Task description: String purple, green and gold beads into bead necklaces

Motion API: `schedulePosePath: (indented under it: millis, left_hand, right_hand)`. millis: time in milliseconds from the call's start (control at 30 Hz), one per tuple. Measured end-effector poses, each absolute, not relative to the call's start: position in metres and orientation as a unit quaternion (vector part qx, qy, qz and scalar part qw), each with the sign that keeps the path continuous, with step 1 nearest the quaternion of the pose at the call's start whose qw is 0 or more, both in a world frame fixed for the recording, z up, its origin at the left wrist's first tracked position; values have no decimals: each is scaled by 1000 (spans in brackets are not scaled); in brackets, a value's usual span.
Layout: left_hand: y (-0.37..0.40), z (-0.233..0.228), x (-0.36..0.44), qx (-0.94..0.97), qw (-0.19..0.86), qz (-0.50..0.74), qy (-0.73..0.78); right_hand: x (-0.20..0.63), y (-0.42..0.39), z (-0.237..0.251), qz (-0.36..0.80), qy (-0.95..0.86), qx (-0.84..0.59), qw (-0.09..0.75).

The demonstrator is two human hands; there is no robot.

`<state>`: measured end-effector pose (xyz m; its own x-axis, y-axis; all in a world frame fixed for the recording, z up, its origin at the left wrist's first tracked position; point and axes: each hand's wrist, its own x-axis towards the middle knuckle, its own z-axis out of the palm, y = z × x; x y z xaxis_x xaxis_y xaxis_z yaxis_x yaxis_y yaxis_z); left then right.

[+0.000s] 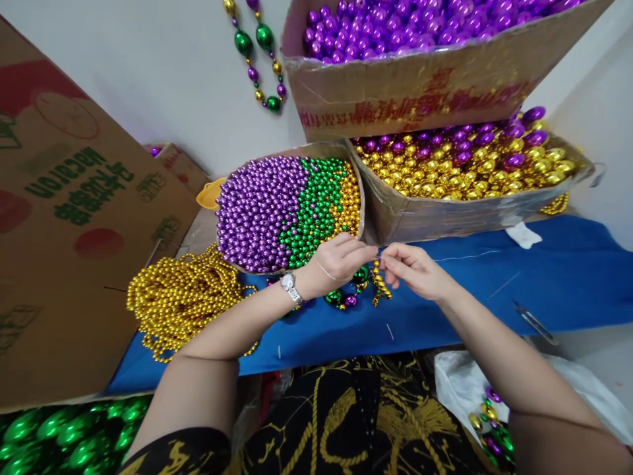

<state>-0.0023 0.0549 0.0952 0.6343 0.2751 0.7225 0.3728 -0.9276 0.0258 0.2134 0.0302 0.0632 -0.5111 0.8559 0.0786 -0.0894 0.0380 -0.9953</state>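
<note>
My left hand [339,265], with a watch [291,289] at its wrist, is closed in a pinch on a thin white thread [467,255]. Fingertip to fingertip with it, my right hand [413,269] is closed on the same thread, which trails off to the right over the blue cloth [326,340]. A strand crosses the back of my left hand. Just below the hands lies a bead string [351,300] with large green, purple and gold beads, partly hidden by my left hand. Twisted gold beads [380,285] hang or lie beneath the fingertips; which, I cannot tell.
A box of small purple, green and gold beads [267,204] stands behind my hands. Boxes of gold beads [445,173] and purple beads [420,30] are at the back right. Gold bead strands [182,300] lie left, beside a tall carton [74,198]. Snips [534,320] lie right.
</note>
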Motion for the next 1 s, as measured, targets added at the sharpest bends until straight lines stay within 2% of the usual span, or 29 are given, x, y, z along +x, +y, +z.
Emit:
schedulePosePath:
  millis: [67,100,133,200,300,400,500,567,633,833,1000]
  left_hand:
    - [54,87,-12,-898,38,-371,-233]
    - [51,82,-16,-886,-10,-371,-278]
    - [48,78,-20,-865,-86,-373,-326]
    - [40,72,-25,-772,-301,-397,-394]
    - [25,70,-22,-543,-591,-459,-380]
    - [18,71,-13,-400,-703,-500,-310]
    - [21,71,-9,-388,-722,-499,-282]
    - [24,72,-8,-434,-696,-499,-280]
    - [26,79,-6,-490,-651,-511,-273]
    - [30,112,-4,-545,-589,-556,-215]
    - [36,118,-12,-586,-574,-516,-247]
  right_hand:
    - [218,28,56,612,-607,-316,396]
    - [220,27,50,611,-600,-318,408]
    - [221,26,42,610,-590,-321,420]
    - [221,23,25,615,-578,-337,417]
    - [215,18,5,626,-588,-365,358]
    - [210,14,1,658,-554,-360,361]
    - [211,15,17,687,-442,-317,482]
    - [212,21,36,671,-388,-286,563]
    - [213,29,56,648,-373,-263,610]
    - [212,49,93,595,-442,-234,629]
    - [220,45,96,502,-524,-288,625]
